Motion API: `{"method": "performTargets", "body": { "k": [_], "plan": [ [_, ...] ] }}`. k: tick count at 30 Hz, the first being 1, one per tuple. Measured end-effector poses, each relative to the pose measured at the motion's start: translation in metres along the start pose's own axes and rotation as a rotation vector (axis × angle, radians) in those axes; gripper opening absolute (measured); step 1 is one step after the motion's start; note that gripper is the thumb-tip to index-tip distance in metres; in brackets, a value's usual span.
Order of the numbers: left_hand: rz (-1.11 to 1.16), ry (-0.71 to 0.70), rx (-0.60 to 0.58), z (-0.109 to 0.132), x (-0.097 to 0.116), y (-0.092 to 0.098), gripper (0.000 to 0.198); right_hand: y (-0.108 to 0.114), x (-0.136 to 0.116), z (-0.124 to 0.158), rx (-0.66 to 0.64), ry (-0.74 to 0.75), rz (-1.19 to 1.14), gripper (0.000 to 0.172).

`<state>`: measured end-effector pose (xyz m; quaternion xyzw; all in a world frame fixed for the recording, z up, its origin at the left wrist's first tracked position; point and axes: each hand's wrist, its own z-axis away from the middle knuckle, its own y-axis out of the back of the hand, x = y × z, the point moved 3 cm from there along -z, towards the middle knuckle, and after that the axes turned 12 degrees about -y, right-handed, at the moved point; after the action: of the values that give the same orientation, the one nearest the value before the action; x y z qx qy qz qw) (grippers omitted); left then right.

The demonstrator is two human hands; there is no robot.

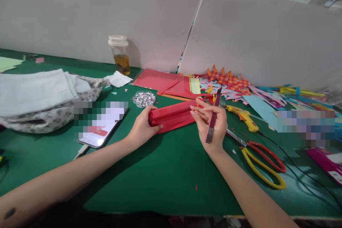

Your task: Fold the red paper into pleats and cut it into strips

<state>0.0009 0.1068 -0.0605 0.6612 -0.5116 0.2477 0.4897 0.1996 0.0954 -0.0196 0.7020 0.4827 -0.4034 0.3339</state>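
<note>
A folded strip of red paper is held above the green table. My left hand is closed on its left end, thumb in front and fingers behind. At the right end, the fingertips of my right hand touch the paper. That hand also grips a slim dark-red utility knife, which lies across the palm with its dark tip pointing up and away. Right of my right hand lie scissors with one red and one yellow handle, and a yellow glue gun.
A phone and a floral cloth item lie left. Behind stand a cup of tea and a dish of googly eyes. Red sheets, woven paper fish and paper strips lie along the wall. The glue gun's cord runs right.
</note>
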Motion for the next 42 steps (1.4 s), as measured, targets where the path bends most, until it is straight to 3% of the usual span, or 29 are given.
{"method": "performTargets", "body": {
  "k": [8,13,22,25,36,42],
  "plan": [
    [0.018,-0.029,0.060,-0.002,-0.003,0.001,0.041,0.004,0.003,0.001,0.022,-0.019,0.044,0.023],
    [0.032,-0.029,0.076,-0.002,-0.003,0.002,0.041,0.002,0.001,0.003,-0.018,0.076,0.170,0.021],
    [-0.028,-0.027,0.040,-0.003,-0.004,0.002,0.043,-0.011,0.010,0.006,-0.436,0.065,0.448,0.014],
    [-0.020,-0.044,0.067,-0.003,-0.008,0.001,0.043,-0.012,0.014,0.006,-0.510,0.060,0.586,0.014],
    [0.145,-0.047,0.098,-0.003,-0.003,-0.001,0.044,-0.017,0.011,0.007,-0.632,0.263,0.715,0.016],
    [0.291,0.036,0.123,-0.003,-0.009,-0.003,0.049,-0.003,0.021,-0.014,-0.504,0.390,0.864,0.016]
  ]
}}
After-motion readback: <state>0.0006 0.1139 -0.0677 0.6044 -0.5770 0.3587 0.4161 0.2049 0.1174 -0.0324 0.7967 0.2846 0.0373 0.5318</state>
